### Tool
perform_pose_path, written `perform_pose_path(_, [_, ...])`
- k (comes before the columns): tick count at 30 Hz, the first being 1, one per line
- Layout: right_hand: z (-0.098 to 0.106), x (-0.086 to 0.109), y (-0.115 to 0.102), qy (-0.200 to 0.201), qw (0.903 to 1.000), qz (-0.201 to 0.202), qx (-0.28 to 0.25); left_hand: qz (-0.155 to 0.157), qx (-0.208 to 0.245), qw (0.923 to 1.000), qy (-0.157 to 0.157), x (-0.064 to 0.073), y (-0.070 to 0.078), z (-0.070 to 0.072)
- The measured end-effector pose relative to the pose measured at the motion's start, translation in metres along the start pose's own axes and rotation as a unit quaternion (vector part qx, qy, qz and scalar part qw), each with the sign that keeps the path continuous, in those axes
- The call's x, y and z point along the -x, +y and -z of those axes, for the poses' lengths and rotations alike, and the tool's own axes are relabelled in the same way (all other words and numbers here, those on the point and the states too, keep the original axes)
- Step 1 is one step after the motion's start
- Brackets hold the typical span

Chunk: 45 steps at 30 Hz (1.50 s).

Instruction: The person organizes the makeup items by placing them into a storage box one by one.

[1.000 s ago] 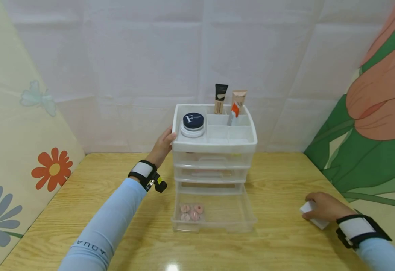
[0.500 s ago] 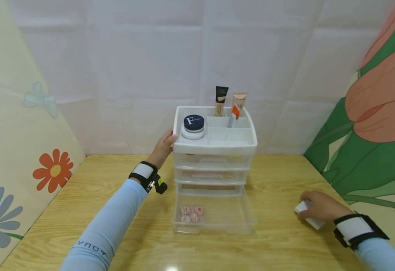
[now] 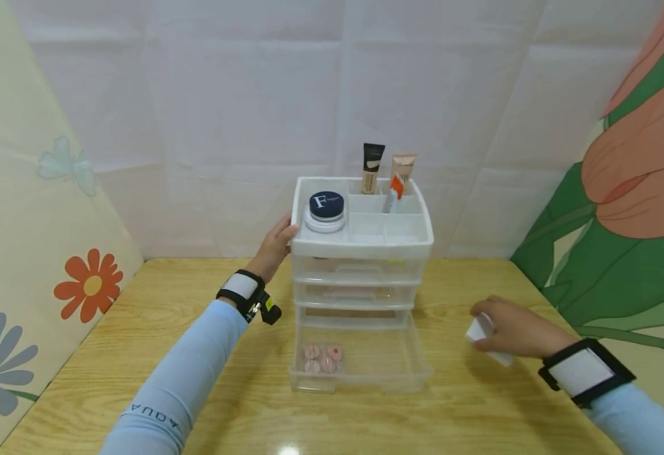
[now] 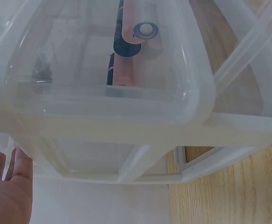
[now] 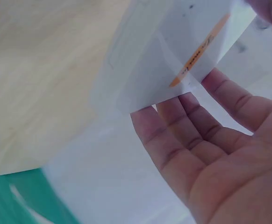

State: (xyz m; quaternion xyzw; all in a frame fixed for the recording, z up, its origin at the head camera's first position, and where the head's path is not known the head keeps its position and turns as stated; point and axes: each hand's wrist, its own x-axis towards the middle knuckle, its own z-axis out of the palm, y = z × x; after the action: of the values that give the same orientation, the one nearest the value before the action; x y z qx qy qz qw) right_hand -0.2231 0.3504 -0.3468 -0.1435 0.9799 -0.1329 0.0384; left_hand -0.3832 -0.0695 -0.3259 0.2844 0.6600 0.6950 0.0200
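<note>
A white, clear-fronted drawer organizer (image 3: 360, 249) stands mid-table with its bottom drawer (image 3: 389, 379) pulled out. Inside that drawer, at the left, lies a clear case (image 3: 323, 359) with several pinkish round pieces. My left hand (image 3: 272, 249) rests against the organizer's upper left side; in the left wrist view its fingers (image 4: 21, 165) look fairly straight beside the frame. To the right of the drawer, my right hand (image 3: 516, 328) pinches a small white box (image 3: 482, 327) between thumb and fingers, apart from the organizer. An orange label strip shows on the box (image 5: 173, 51) in the right wrist view.
On the organizer's top are a jar with a dark blue lid (image 3: 326, 205), a black-capped tube (image 3: 371, 167), a beige tube (image 3: 403, 165) and an orange-tipped item (image 3: 396, 186). Pink and dark cylinders (image 4: 126, 42) show through its side. A white cloth (image 3: 241, 114) hangs behind the wooden table (image 3: 195, 354).
My right hand has carried the white box leftward and farther from me, toward the organizer. My left hand, the organizer and the pulled-out drawer have stayed in place.
</note>
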Motion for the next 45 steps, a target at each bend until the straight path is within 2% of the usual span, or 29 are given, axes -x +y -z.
perform_pose_path(4, [0.009,-0.003,-0.022,-0.002,0.9999,0.016,0.003,0.004,-0.004,1.0,0.0,0.001,0.0,0.0])
perform_pose_path(13, [0.022,-0.01,-0.066,-0.005,0.9963,0.086,0.007,0.006,-0.009,0.9999,0.0,0.001,0.0,-0.002])
perform_pose_path(22, [0.022,-0.024,-0.102,-0.012,0.9842,0.173,0.033,0.001,-0.01,1.0,-0.001,0.001,0.0,-0.001])
perform_pose_path(25, [0.02,-0.03,-0.112,-0.021,0.9816,0.185,0.042,-0.004,-0.012,0.9999,0.0,0.0,-0.001,0.0])
perform_pose_path(30, [0.011,-0.038,-0.121,-0.026,0.9749,0.213,0.06,-0.009,-0.007,0.9999,-0.004,0.0,-0.001,-0.002])
perform_pose_path(38, [-0.008,-0.055,-0.124,-0.03,0.9617,0.263,0.071,-0.003,-0.007,1.0,-0.001,0.0,-0.002,-0.003])
perform_pose_path(45, [-0.021,-0.068,-0.123,-0.046,0.9581,0.277,0.057,-0.006,-0.007,1.0,0.002,-0.002,-0.003,-0.001])
